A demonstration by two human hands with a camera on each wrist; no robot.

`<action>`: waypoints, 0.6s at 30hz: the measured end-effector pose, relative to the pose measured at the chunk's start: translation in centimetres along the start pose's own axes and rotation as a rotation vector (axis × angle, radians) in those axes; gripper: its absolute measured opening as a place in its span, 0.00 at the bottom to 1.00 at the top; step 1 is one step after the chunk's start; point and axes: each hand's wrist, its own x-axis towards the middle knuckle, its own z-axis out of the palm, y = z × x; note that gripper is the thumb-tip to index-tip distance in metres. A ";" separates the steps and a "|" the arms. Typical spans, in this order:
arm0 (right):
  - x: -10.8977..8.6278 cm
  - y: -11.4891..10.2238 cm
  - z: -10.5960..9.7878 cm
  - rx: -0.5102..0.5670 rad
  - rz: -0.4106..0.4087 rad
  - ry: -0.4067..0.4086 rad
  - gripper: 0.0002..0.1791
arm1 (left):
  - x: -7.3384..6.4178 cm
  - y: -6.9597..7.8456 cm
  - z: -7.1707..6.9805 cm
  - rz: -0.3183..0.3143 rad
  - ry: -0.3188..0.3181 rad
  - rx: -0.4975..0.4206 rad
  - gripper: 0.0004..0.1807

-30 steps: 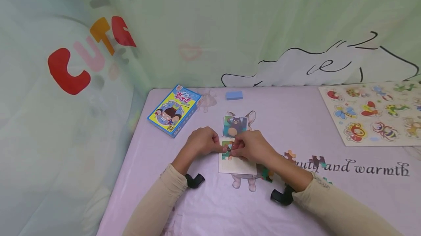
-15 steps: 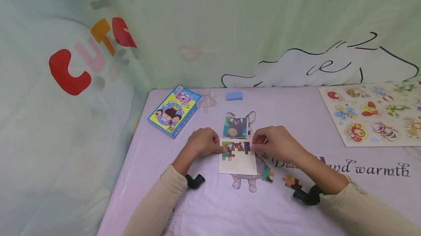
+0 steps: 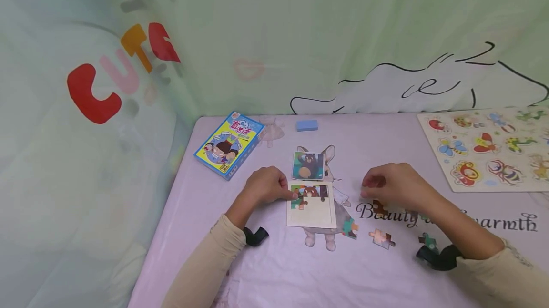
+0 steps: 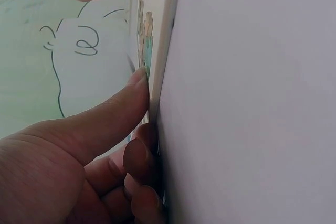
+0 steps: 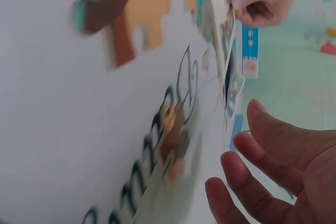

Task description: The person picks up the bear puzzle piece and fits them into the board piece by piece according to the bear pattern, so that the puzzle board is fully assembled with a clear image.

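Note:
A small pale puzzle board [image 3: 315, 219] lies in the middle of the table, its top row filled with pieces of a brown bear picture and one more piece set at the left below. My left hand [image 3: 267, 185] grips the board's left edge; in the left wrist view the thumb [image 4: 118, 111] presses on top and the other fingers curl at the side. To the right, my right hand [image 3: 396, 185] hovers with nothing in its spread fingers, over a brown puzzle piece [image 3: 379, 208]. Several loose pieces lie near it, among them an orange-brown piece [image 3: 381, 238] and a teal-orange piece [image 3: 350, 228].
A bear picture card [image 3: 308, 166] lies just behind the board. Farther back are a blue block [image 3: 307, 126] and a blue-yellow card box [image 3: 230, 145]. An insect puzzle panel [image 3: 489, 150] covers the right rear. Curtains hang along the left and back.
My right hand has let go of a dark piece at the board's top right corner and moved away to the right, over the loose pieces. The left hand stays on the board.

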 end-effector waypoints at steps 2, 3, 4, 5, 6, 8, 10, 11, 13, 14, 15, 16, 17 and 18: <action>-0.3 0.6 -0.2 -0.007 0.000 0.000 0.11 | 0.0 0.1 0.0 0.000 -0.001 0.000 0.20; -0.4 0.8 -0.2 -0.009 0.000 -0.003 0.12 | 0.0 0.1 0.0 0.000 -0.001 0.000 0.20; -0.5 1.0 -0.2 -0.008 0.006 -0.008 0.12 | 0.0 0.1 0.0 0.000 0.000 0.002 0.20; -0.6 1.3 -0.3 -0.011 0.009 -0.013 0.13 | 0.0 0.1 0.0 0.000 0.001 0.002 0.20; -0.7 1.4 -0.3 -0.013 0.015 -0.020 0.13 | 0.0 0.0 0.0 0.000 0.002 0.003 0.20; -0.9 1.8 -0.3 -0.017 0.025 -0.038 0.14 | 0.0 0.0 0.0 -0.001 0.004 0.003 0.20; -1.0 2.2 -0.2 -0.025 0.037 -0.056 0.15 | 0.0 0.0 0.1 -0.002 0.005 0.002 0.20; -1.1 2.4 -0.1 -0.030 0.038 -0.061 0.15 | 0.0 0.0 0.1 -0.002 0.006 0.001 0.20; -1.1 2.6 0.0 -0.033 0.045 -0.071 0.16 | 0.0 0.0 0.1 -0.001 0.006 0.000 0.20; -1.1 2.6 0.0 -0.033 0.047 -0.076 0.16 | 0.0 0.0 0.1 0.000 0.006 0.001 0.20; -1.1 2.7 0.1 -0.029 0.048 -0.080 0.16 | 0.0 -0.1 0.1 0.000 0.007 0.002 0.20; -1.1 2.7 0.1 -0.025 0.048 -0.084 0.16 | 0.0 -0.1 0.1 0.001 0.007 0.004 0.20; -1.1 2.8 0.2 -0.019 0.049 -0.089 0.17 | 0.0 -0.1 0.1 0.003 0.008 0.006 0.20; -1.1 2.8 0.2 -0.015 0.050 -0.093 0.17 | 0.0 -0.1 0.1 0.005 0.010 0.007 0.20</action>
